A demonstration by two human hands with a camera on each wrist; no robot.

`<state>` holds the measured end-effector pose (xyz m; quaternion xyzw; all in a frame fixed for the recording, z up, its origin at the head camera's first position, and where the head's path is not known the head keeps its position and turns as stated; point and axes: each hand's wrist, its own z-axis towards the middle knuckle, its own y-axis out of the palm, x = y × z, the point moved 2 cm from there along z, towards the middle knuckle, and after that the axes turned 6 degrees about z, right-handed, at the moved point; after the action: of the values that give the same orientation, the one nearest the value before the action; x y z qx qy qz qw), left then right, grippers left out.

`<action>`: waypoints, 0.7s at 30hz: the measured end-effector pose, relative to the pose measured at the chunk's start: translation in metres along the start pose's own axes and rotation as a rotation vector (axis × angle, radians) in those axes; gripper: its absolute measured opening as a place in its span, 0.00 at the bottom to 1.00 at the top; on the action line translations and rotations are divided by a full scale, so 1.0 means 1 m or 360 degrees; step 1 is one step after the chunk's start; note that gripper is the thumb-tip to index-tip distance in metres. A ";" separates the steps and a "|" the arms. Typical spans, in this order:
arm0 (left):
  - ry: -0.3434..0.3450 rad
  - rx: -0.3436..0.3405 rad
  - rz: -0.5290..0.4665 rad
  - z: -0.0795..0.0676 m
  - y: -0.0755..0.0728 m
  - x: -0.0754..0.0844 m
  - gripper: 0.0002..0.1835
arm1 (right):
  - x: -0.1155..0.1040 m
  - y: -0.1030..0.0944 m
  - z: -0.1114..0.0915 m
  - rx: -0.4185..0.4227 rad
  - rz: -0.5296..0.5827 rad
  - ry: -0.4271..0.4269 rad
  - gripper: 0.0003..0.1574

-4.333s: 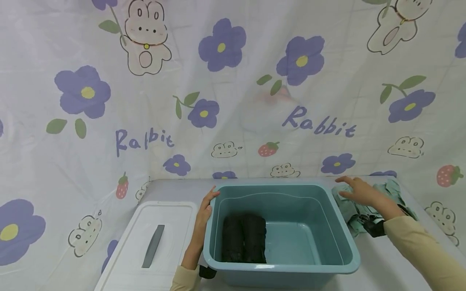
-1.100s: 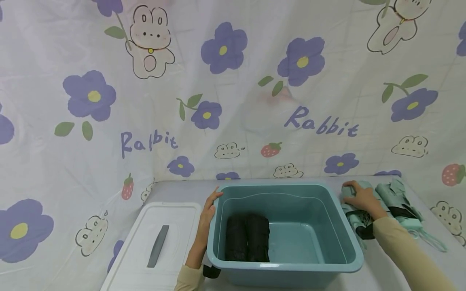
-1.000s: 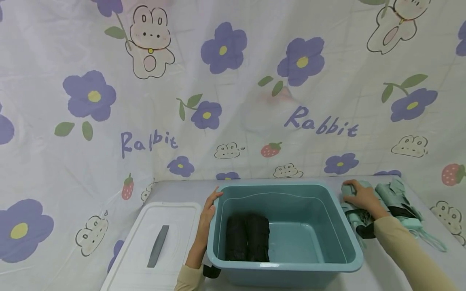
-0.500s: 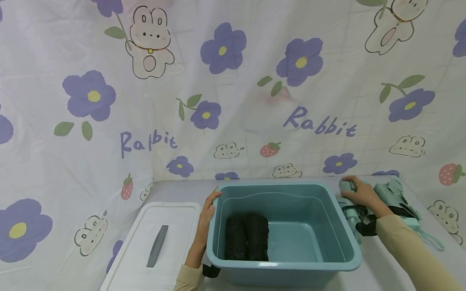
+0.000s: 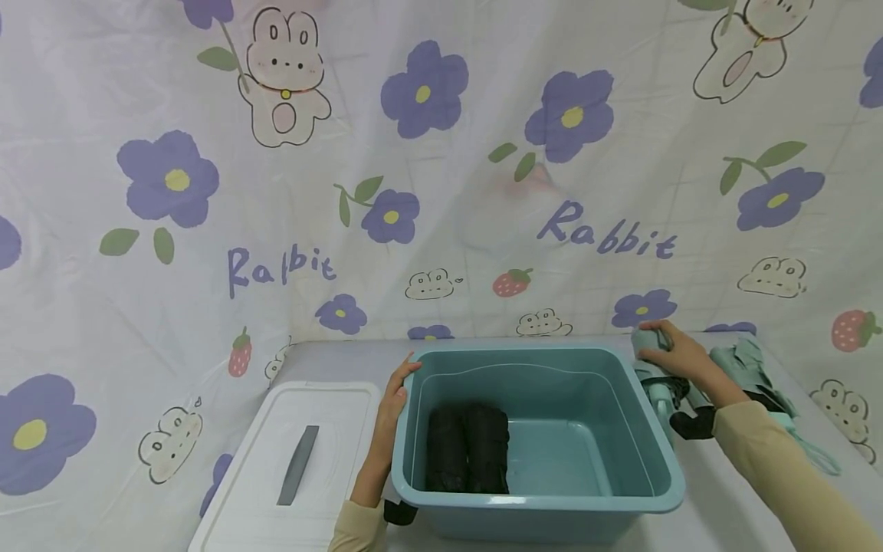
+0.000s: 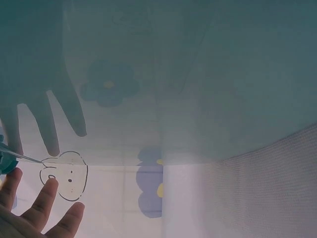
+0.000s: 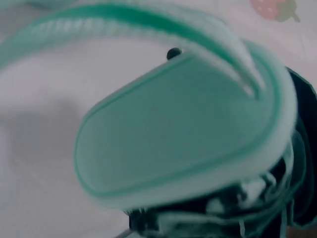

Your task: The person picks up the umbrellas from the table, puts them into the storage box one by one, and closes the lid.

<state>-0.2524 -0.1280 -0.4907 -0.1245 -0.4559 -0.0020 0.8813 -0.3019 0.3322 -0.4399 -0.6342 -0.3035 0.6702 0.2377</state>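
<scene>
Holding a pale green folded umbrella (image 5: 647,345) in the right hand (image 5: 684,359), beside the right rim of the blue bin (image 5: 538,503).
Clamped on it with right fingers; at the bin's left wall with the left hand (image 5: 388,406), fingers apart, mirrored in glossy plastic. Shown close only from the right wrist: a smooth rounded handle (image 7: 178,129) with ribbed strap (image 7: 148,17); only from the head: wrinkled black rolls (image 5: 487,448) inside.

tub (image 5: 538,503) teal-blue; held umbrella (image 5: 648,340) mint green; rolls (image 5: 487,452) black; lid (image 5: 251,468) white, handle (image 5: 298,464) grey; sleeves (image 5: 786,468) beige; curtain (image 5: 276,195) white, purple flowers (image 5: 407,84), green leaves (image 5: 119,242), red strawberries (image 5: 512,284), dark-outlined rabbits (image 5: 284,119)
</scene>
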 end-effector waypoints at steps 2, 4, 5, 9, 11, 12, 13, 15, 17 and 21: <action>0.0002 -0.0003 -0.0008 0.000 0.000 0.001 0.23 | -0.004 -0.001 -0.001 0.0006 0.0036 0.0018 0.38; 0.0002 -0.0006 -0.0019 0.000 0.000 0.003 0.23 | -0.008 -0.001 -0.001 0.0015 0.0060 0.0043 0.38; 0.0002 -0.0007 -0.0021 0.000 0.000 0.003 0.23 | -0.010 -0.001 -0.002 0.0017 0.0072 0.0051 0.39; 0.0008 -0.0009 -0.0026 0.000 0.000 0.003 0.23 | -0.017 -0.001 -0.001 0.0042 0.0112 0.0060 0.38; 0.0011 -0.0007 -0.0026 -0.001 0.000 0.003 0.22 | -0.022 -0.002 -0.001 0.0052 0.0129 0.0048 0.37; 0.0014 -0.0008 -0.0027 0.000 0.000 0.002 0.23 | -0.025 -0.002 -0.002 0.0055 0.0132 0.0038 0.37; 0.0016 -0.0009 -0.0027 0.000 0.000 0.002 0.23 | -0.028 -0.003 -0.003 0.0056 0.0139 0.0028 0.37; 0.0017 -0.0011 -0.0027 -0.001 0.000 0.001 0.23 | -0.033 -0.004 -0.005 0.0050 0.0151 0.0014 0.37; 0.0019 -0.0011 -0.0036 -0.001 0.000 0.001 0.23 | -0.039 -0.005 -0.006 0.0039 0.0167 -0.0005 0.36; 0.0008 -0.0011 -0.0050 -0.001 0.001 0.001 0.23 | -0.046 -0.007 -0.008 0.0038 0.0175 -0.0033 0.35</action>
<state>-0.2511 -0.1275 -0.4908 -0.1203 -0.4556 -0.0176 0.8818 -0.2902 0.3057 -0.4025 -0.6400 -0.2626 0.6924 0.2051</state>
